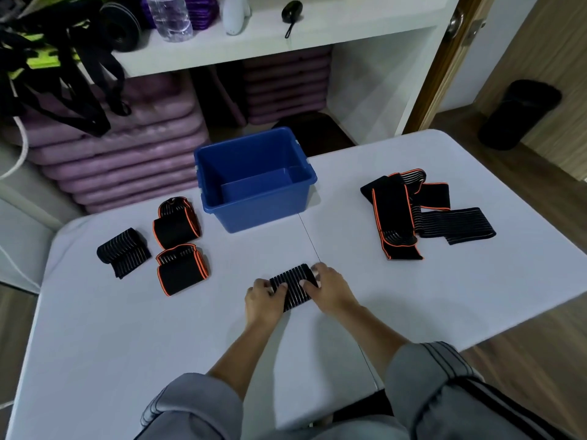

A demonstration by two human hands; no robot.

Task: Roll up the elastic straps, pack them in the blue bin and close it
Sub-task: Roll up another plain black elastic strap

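A black striped elastic strap (293, 285), rolled into a short bundle, lies on the white table (127, 338) in front of me. My left hand (263, 301) grips its left end and my right hand (328, 289) grips its right end. The blue bin (254, 198) stands open behind it with nothing visible inside; no lid is in view. Left of the bin lie three rolled straps: a striped one (124, 252) and two with orange edges (176, 223) (182, 268). A loose pile of unrolled straps (422, 208) lies at the right.
Stacked purple cushions (120, 160) fill the shelf unit behind the table. Black and green harness straps (57, 58), a water bottle (170, 17) and a white bottle (233, 14) sit on the shelf above. A black bin (519, 114) stands on the floor at right.
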